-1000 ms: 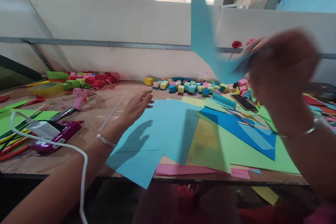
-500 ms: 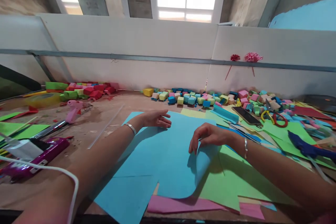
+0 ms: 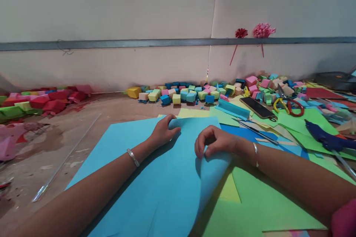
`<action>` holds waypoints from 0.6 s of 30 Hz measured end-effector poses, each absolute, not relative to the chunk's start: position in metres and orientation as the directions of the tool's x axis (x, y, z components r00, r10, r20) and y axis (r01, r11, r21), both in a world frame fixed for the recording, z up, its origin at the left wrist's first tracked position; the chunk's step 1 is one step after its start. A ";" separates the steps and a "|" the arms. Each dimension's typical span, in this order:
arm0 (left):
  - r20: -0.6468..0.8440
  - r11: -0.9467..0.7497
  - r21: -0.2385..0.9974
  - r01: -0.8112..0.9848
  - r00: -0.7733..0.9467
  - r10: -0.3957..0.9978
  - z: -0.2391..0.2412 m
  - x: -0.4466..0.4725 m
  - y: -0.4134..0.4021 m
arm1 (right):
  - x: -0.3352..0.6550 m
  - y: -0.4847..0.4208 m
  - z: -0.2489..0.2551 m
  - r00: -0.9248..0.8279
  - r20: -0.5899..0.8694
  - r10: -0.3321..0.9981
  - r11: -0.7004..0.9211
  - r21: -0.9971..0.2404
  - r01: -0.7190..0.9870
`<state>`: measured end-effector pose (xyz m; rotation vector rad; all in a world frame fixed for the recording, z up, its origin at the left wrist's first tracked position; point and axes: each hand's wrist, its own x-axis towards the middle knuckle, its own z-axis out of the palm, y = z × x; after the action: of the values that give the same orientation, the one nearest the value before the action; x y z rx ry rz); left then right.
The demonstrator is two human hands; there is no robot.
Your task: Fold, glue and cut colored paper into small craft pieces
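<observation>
A large light-blue paper sheet [image 3: 167, 177] lies in front of me. My left hand [image 3: 164, 132] is at its far edge, thumb on top and fingers hooked over the edge, pinching it. My right hand [image 3: 215, 142] has its fingers bent and pressed together on the right side of the sheet, which is lifted and curled over toward the left. Part of the pinch is hidden behind the fingers. Beneath the raised side lie green paper sheets [image 3: 258, 196].
Several coloured paper blocks [image 3: 176, 99] line the wall. To the right are a phone [image 3: 257, 107], scissors [image 3: 289, 106], an open metal blade tool [image 3: 258, 132] and a dark-blue glue gun [image 3: 325, 135]. A clear stick [image 3: 66, 159] and pink glue gun [image 3: 8, 140] lie left.
My left hand has gone from open fingers above the sheet to gripping its far edge. My right hand still holds the curled side. The view has tilted down and come closer.
</observation>
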<state>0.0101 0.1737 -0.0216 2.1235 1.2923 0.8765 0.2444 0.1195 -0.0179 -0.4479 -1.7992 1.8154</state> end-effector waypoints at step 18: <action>0.196 -0.226 0.969 0.098 0.250 0.948 -0.039 0.009 0.191 | 0.282 0.163 -0.034 0.151 0.443 0.884 0.377 -0.865 0.332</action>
<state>0.0091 0.1911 -0.0391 1.5640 1.0061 1.1148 0.2823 0.1632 -0.0343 -1.1806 -1.4203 0.5703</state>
